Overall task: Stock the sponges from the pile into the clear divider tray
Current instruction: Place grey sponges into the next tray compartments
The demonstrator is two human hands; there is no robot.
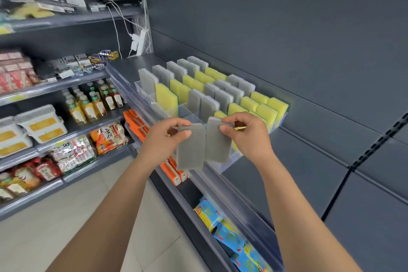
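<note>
A clear divider tray (pixel 144 91) stands on the dark shelf, its rows filled with upright grey sponges (pixel 223 99) and yellow sponges (pixel 166 97). My left hand (pixel 167 137) pinches the top edge of one grey sponge (pixel 190 152), which hangs down in front of the tray. My right hand (pixel 247 134) pinches a second grey sponge (pixel 217 146) the same way, right beside the first. Both held sponges hang over the shelf's front edge, near the tray's front compartments. No loose pile of sponges is in view.
The dark shelf (pixel 130 66) has a clear front rail (pixel 220 181). Below it sit orange packs (pixel 136 121) and blue snack bags (pixel 223 225). To the left, shelves hold bottles (pixel 92 101), tubs and packets. A grey back panel rises behind the tray.
</note>
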